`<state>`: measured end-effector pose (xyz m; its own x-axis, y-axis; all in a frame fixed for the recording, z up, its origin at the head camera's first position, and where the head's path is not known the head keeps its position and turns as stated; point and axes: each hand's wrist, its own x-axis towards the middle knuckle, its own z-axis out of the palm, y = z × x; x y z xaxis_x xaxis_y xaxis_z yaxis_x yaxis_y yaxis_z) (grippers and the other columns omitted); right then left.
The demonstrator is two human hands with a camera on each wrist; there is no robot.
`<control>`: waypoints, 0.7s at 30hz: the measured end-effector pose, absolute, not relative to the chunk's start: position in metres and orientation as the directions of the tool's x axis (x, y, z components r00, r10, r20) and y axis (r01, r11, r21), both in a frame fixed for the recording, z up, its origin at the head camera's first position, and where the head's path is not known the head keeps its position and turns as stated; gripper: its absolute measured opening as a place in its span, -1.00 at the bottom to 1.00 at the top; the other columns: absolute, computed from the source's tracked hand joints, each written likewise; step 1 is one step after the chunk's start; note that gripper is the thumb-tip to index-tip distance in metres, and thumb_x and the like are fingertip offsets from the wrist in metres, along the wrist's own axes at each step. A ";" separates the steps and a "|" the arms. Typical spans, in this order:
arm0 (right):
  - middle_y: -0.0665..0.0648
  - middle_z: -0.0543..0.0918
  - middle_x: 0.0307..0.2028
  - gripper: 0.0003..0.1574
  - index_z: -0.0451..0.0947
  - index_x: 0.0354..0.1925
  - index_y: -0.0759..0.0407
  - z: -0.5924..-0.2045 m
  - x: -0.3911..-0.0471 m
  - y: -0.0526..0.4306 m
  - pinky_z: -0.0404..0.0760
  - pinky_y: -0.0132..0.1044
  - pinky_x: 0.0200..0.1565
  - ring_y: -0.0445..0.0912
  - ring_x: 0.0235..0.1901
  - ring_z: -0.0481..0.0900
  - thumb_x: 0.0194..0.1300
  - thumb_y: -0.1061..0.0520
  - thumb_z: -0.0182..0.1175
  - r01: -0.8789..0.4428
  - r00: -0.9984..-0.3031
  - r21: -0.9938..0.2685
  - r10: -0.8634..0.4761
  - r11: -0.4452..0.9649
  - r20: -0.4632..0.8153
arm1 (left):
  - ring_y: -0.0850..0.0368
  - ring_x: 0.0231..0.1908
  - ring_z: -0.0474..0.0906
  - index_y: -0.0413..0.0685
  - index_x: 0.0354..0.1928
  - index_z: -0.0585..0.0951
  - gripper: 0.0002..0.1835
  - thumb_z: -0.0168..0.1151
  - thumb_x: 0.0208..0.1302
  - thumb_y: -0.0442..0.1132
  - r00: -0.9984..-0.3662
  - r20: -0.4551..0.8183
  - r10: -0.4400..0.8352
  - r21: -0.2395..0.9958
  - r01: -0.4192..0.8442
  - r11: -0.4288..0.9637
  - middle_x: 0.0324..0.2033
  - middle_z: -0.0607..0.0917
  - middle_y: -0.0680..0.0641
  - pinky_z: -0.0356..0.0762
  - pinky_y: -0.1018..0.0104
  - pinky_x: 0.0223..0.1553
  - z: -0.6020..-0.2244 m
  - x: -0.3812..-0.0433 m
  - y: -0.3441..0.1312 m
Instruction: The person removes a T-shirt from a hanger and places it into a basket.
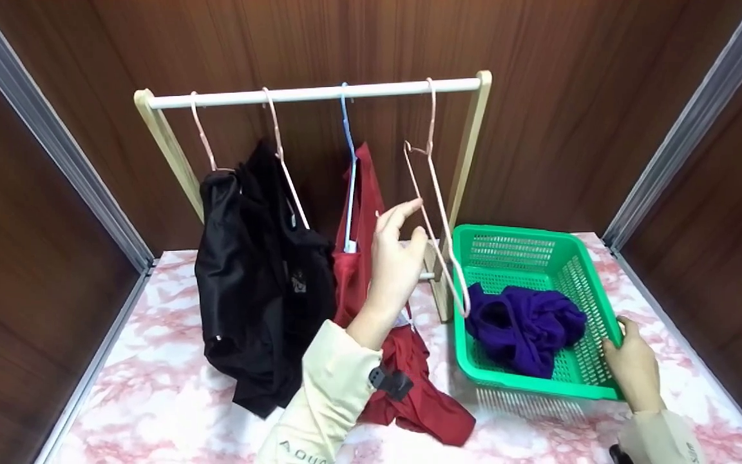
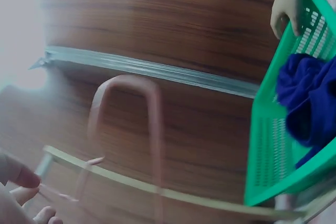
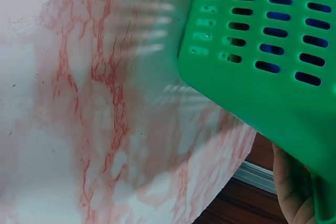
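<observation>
My left hand is raised beside a bare pink hanger on the rail, thumb and fingers apart. The index fingertip looks close to the hanger's arm; whether it touches, I cannot tell. In the left wrist view the hanger is blurred, with the fingers at lower left. With my right hand I grip the right rim of a green plastic basket. A crumpled purple cloth item lies inside. From the right wrist, the basket's slotted wall hides part of that hand.
A clothes rack with a white rail stands at the back. Black garments hang on pink hangers at left. A red garment hangs on a blue hanger, its lower part on the marble-patterned table. Wood-look walls enclose the area.
</observation>
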<state>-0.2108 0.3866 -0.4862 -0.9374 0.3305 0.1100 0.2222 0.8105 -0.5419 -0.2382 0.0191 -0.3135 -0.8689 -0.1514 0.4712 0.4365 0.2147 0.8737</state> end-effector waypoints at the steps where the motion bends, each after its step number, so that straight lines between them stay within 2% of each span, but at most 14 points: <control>1: 0.65 0.50 -0.14 -0.31 0.07 0.30 0.51 -0.486 -0.210 0.386 0.42 -0.06 -0.46 0.19 -0.44 0.50 0.30 0.22 -0.03 0.223 -0.935 -0.545 0.335 0.808 0.114 | -0.03 0.16 0.43 -0.12 0.07 0.61 -0.61 0.07 0.20 -0.44 -0.853 0.504 -0.138 0.850 0.461 0.254 0.12 0.54 -0.18 0.40 0.18 0.19 -0.311 -0.235 0.016; 7: 0.66 0.49 -0.11 -0.33 0.09 0.30 0.47 -0.487 -0.209 0.387 0.45 0.03 -0.41 0.23 -0.42 0.51 0.30 0.22 -0.03 0.232 -0.932 -0.547 0.344 0.805 0.111 | -0.05 0.19 0.39 -0.12 0.05 0.62 -0.63 0.06 0.21 -0.45 -0.749 0.650 -0.127 0.722 0.556 0.413 0.13 0.52 -0.16 0.33 0.13 0.24 -0.298 -0.228 -0.007; 11: 0.66 0.50 -0.15 -0.34 0.10 0.30 0.47 -0.486 -0.209 0.388 0.43 -0.04 -0.45 0.22 -0.45 0.51 0.30 0.22 -0.04 0.224 -0.932 -0.549 0.342 0.805 0.121 | -0.05 0.19 0.40 -0.14 0.10 0.59 -0.61 0.08 0.22 -0.44 -0.707 0.690 -0.156 0.675 0.550 0.491 0.15 0.53 -0.14 0.33 0.13 0.25 -0.300 -0.233 -0.019; 14: 0.66 0.50 -0.16 -0.34 0.10 0.30 0.47 -0.487 -0.210 0.388 0.43 -0.04 -0.46 0.22 -0.45 0.51 0.30 0.23 -0.04 0.219 -0.932 -0.547 0.339 0.808 0.127 | -0.07 0.23 0.38 -0.18 0.17 0.53 -0.57 0.09 0.24 -0.42 -0.714 0.684 -0.149 0.673 0.540 0.505 0.19 0.50 -0.17 0.32 0.12 0.29 -0.307 -0.239 -0.025; 18: 0.68 0.48 -0.13 -0.34 0.08 0.29 0.48 -0.487 -0.210 0.387 0.46 0.07 -0.40 0.26 -0.42 0.52 0.31 0.23 -0.05 0.216 -0.935 -0.544 0.332 0.811 0.123 | -0.11 0.29 0.33 -0.20 0.26 0.45 -0.50 0.11 0.24 -0.41 -0.753 0.645 -0.132 0.706 0.520 0.482 0.26 0.44 -0.22 0.28 0.08 0.34 -0.314 -0.245 -0.029; 21: 0.68 0.48 -0.13 -0.34 0.07 0.30 0.50 -0.487 -0.211 0.386 0.47 0.07 -0.41 0.25 -0.43 0.52 0.32 0.23 -0.05 0.210 -0.938 -0.545 0.324 0.812 0.122 | -0.12 0.33 0.28 -0.24 0.30 0.39 -0.45 0.10 0.22 -0.41 -0.780 0.610 -0.139 0.743 0.501 0.443 0.29 0.39 -0.23 0.23 0.07 0.38 -0.315 -0.247 -0.031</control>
<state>-0.2107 0.3859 -0.4869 -0.9381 0.3243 0.1219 0.2099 0.8118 -0.5449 -0.2469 -0.0309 -0.3151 -0.7804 -0.1392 0.6096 0.5014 0.4433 0.7430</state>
